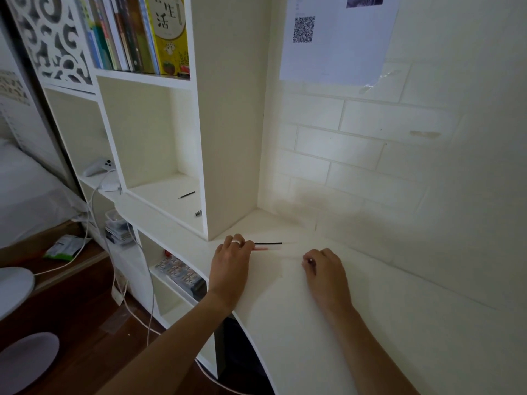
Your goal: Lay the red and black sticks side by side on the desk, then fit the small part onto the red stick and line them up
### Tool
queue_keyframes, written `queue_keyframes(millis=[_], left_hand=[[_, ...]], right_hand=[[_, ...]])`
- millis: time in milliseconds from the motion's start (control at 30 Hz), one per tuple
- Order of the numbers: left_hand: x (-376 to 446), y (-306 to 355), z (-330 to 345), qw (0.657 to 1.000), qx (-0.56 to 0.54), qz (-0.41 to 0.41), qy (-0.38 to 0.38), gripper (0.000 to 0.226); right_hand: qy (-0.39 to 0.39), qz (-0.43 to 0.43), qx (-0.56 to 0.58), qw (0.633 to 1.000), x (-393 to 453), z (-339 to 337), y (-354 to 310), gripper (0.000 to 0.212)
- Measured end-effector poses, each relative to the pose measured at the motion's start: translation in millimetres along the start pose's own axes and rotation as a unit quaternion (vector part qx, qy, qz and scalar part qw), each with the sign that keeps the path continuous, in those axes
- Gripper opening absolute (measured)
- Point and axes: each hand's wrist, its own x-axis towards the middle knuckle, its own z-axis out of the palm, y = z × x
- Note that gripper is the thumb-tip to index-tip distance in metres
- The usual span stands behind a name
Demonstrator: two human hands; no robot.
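Fingers of left hand (231, 259) pinching ruler (266, 246); right hand (323, 266) curled on pen (310, 262).

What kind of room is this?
Probably a bedroom with a study corner. A white desk meets a bookshelf with books, and a bed shows at the far left. The left hand holds thin pen parts; the right hand pinches something small.
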Motion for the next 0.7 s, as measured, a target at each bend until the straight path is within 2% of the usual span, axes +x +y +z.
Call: queue_keyframes(millis=[167,300,433,700], left_hand=[[1.1,1.7,-2.1,1.000,-0.002,0.006,-0.005,0.024],[1.8,1.4,-1.6,1.000,-0.005,0.013,-0.008,0.023],[2.1,0.2,0.0,1.000,-0.006,0.019,-0.010,0.023],[3.3,-0.3,2.0,1.000,0.001,0.025,-0.013,0.023]], right_hand=[[0.057,-0.037,0.146,0.987,4.9,2.1,-13.7,0.014],[0.054,0.000,0.261,0.964,7.1,10.0,-24.2,0.024],[0.047,0.003,0.281,0.958,8.2,15.1,-23.4,0.024],[0.056,-0.036,0.243,0.968,10.1,17.3,-24.6,0.019]])
